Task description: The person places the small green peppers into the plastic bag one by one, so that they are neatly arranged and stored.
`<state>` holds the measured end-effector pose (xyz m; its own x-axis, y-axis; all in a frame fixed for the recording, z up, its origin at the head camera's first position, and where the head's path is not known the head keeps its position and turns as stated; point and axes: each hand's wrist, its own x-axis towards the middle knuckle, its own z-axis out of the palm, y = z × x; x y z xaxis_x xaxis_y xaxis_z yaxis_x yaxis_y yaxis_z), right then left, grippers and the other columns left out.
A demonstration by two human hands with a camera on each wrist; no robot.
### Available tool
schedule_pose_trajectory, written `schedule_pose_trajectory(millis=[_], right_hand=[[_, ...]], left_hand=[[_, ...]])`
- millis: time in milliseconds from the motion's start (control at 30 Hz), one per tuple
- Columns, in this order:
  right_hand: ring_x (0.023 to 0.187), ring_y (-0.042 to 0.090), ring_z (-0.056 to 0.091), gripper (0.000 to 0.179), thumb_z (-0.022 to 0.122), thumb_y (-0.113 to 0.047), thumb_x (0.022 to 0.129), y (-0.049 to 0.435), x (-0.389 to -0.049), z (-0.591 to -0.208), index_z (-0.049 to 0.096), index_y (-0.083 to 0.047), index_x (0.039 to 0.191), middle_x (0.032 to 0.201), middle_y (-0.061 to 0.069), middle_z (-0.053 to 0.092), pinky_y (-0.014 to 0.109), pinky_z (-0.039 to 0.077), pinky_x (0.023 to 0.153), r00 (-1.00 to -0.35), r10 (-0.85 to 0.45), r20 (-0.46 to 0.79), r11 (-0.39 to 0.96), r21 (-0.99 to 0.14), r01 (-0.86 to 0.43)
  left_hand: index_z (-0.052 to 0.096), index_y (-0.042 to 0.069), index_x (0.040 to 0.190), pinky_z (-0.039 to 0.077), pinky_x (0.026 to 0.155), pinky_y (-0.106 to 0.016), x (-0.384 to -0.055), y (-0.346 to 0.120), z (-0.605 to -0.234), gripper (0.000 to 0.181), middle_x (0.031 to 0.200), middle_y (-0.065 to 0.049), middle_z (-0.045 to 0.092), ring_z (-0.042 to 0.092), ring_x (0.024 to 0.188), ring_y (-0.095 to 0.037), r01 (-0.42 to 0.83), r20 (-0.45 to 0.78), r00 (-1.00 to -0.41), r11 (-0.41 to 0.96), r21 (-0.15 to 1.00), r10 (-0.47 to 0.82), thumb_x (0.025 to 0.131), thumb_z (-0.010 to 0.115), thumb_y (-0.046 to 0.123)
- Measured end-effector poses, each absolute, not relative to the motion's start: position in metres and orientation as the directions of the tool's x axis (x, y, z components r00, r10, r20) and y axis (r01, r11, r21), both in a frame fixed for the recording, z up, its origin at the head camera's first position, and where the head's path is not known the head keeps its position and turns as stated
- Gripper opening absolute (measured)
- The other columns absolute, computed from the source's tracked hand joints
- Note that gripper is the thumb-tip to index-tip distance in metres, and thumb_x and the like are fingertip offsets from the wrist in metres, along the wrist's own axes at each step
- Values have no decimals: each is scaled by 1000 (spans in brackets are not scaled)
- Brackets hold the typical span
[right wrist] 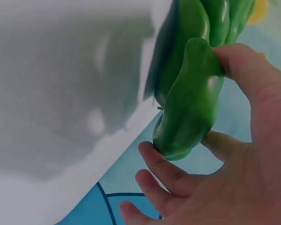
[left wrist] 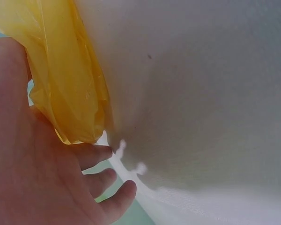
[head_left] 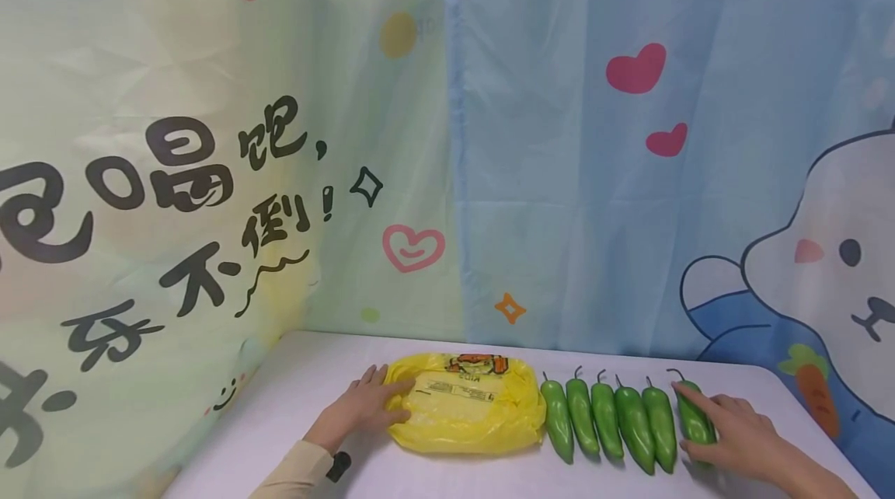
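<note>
A yellow plastic bag (head_left: pixel 464 429) with dark print, bulging and flat-topped, lies on the table. My left hand (head_left: pixel 363 402) rests against its left end with thumb and index finger lying over the plastic. In the left wrist view, the other fingers (left wrist: pixel 116 199) are spread beside the bag's edge (left wrist: pixel 75 79). A row of green peppers (head_left: pixel 604 417), stems toward the back, lies right of the bag. My right hand (head_left: pixel 744 437) pinches the rightmost pepper (head_left: pixel 694 413) between thumb and index finger. The right wrist view shows this pepper (right wrist: pixel 192 98) close up, with the remaining fingers loosely spread.
The white table (head_left: pixel 280 421) ends at a printed curtain (head_left: pixel 531 134) along the back and left. A small black object (head_left: pixel 339 466) shows beside the left wrist. A gap separates the rightmost pepper from the tight row.
</note>
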<state>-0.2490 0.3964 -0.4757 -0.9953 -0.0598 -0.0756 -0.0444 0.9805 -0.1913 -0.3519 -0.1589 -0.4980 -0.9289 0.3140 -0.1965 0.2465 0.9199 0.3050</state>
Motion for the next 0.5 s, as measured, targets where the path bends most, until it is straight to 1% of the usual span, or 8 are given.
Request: schedule_pose_trajectory(millis=[267,500], right_hand=[[97,43,58,91,78,-56,77,388,-252,-468,46,-2,144,110,27,61,67,53,74,-996,-85,-39,980,-185,-76],[98,44,59,87,78,-53,79,376,-250,-459,47,-4,143,110,26,62,65,53,73,-993,-121,-6,975,-188,-118]], left_hand=[[50,31,149,20,122,-66,-351,-158,-495,61,163,-22,28,19,153,-46,252,-199,-926,917,309,322,93,62,53],[50,31,149,19,122,-66,-350,-159,-493,60,164,-22,27,18,153,-46,254,-199,-923,912,322,328,93,63,52]])
